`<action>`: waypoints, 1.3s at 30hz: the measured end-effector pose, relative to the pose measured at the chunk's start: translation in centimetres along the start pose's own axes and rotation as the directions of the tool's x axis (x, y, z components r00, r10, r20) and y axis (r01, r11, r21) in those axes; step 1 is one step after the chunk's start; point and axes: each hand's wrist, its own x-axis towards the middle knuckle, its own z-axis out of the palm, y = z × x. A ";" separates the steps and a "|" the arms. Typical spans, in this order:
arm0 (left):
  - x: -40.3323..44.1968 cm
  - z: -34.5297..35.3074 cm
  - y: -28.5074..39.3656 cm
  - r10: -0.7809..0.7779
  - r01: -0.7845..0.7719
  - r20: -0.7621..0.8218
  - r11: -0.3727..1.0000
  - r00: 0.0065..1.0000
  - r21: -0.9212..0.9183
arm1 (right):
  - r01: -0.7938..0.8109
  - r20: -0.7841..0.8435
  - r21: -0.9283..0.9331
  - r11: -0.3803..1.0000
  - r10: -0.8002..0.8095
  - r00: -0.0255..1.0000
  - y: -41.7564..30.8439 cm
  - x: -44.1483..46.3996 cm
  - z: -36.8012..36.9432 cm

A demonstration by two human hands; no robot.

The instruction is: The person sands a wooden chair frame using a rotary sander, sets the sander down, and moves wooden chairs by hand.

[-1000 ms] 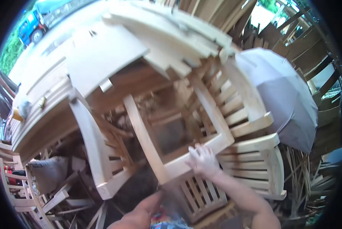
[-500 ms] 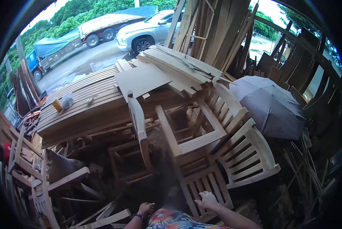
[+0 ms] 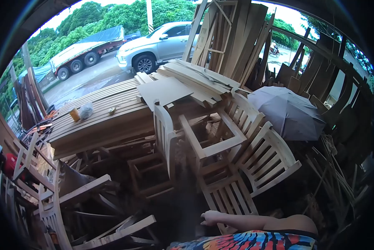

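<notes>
right hand [image 3: 210, 217] by the edge of a slatted chair [image 3: 230, 198]
dark gap left of it; can't tell its grip; left hand unseen

An open grey umbrella [image 3: 287, 110] sits at right — beyond, a silver car [image 3: 164, 43], truck [image 3: 86, 46] and green trees [image 3: 116, 18].

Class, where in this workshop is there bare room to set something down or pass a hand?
Set down: the plank stack, between the small round item and the pale panel; the panel's middle looks bare too. Hand: probably through the seat frame, between its rails. Crowded: lower left, with loose timber.
</notes>
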 end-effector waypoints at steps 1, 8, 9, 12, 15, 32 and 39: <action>-1.2 -1.2 1.8 0.002 -0.011 -0.059 0.989 0.998 -0.150 | 0.023 -0.031 -0.021 1.000 -0.023 0.999 -1.1 0.1 -0.7; -14.5 -17.9 25.8 0.482 -0.681 -0.489 0.599 0.727 -0.422 | 0.052 -0.068 -0.147 0.988 -0.062 0.996 -8.9 2.0 -4.1; -15.5 -20.6 27.0 0.602 -0.762 -0.468 0.504 0.647 -0.406 | 0.045 -0.094 -0.148 0.988 -0.059 0.994 -10.3 2.1 -4.0; -21.7 -28.5 30.9 0.849 -0.883 -0.432 0.083 0.305 -0.462 | 0.020 -0.196 -0.110 0.994 -0.041 0.980 -14.1 2.5 -2.5; -27.5 -35.4 33.2 0.942 -0.825 -0.281 -0.303 -0.184 -0.477 | -0.054 -0.170 -0.009 0.998 0.052 0.984 -17.4 1.8 0.5; -37.0 -45.4 32.2 0.939 -0.741 -0.136 -0.332 -0.315 -0.583 | -0.205 -0.022 0.123 0.971 0.209 0.978 -15.7 1.8 17.9; -37.2 -44.7 34.4 0.923 -0.801 -0.048 -0.357 -0.382 -0.480 | -0.140 -0.079 0.184 0.973 0.157 0.984 -13.9 6.8 17.5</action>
